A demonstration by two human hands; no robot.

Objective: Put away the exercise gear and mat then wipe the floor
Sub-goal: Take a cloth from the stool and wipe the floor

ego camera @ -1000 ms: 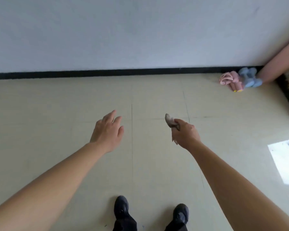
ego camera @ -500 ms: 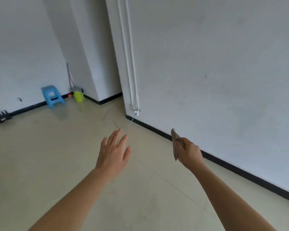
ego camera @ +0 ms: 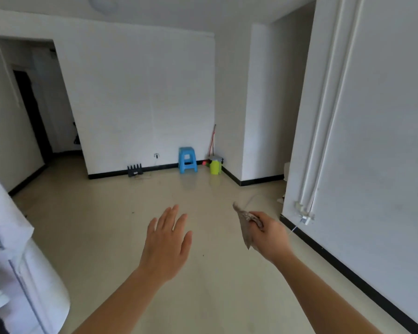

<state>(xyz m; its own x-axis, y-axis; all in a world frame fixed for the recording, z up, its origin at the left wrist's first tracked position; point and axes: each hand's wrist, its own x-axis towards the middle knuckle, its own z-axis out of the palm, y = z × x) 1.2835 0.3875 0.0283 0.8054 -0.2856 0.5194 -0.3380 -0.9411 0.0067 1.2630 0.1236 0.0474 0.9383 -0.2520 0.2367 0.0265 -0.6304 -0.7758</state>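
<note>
Far left of the left hand, at the frame's edge, stands a smooth white piece of furniture [ego camera: 15, 273] with rounded corners, its kind unclear; beyond it opens a dark doorway [ego camera: 32, 121]; the floor [ego camera: 106, 237] is glossy pale beige tile edged by a black skirting; well ahead of the left hand, against the far white wall, sits a small black pronged rack [ego camera: 135, 170], then a square blue plastic stool [ego camera: 187, 160] with moulded legs; the left hand [ego camera: 165, 247] hangs in the air over the floor, back up, fingers straight and slightly spread, grasping nothing; far ahead, between the two hands, a lime-green plastic jug [ego camera: 215, 166] stands in the corner with a thin red-handled stick [ego camera: 212, 141] leaning above it; the right hand [ego camera: 268, 235] is clenched round a crumpled grey-brown cloth [ego camera: 245, 227], which pokes up from the fist in a point and droops as a thin limp flap on the hand's left side, clear of the floor; right of that hand, slim white pipes [ego camera: 323, 116] run down the matte white wall.
</note>
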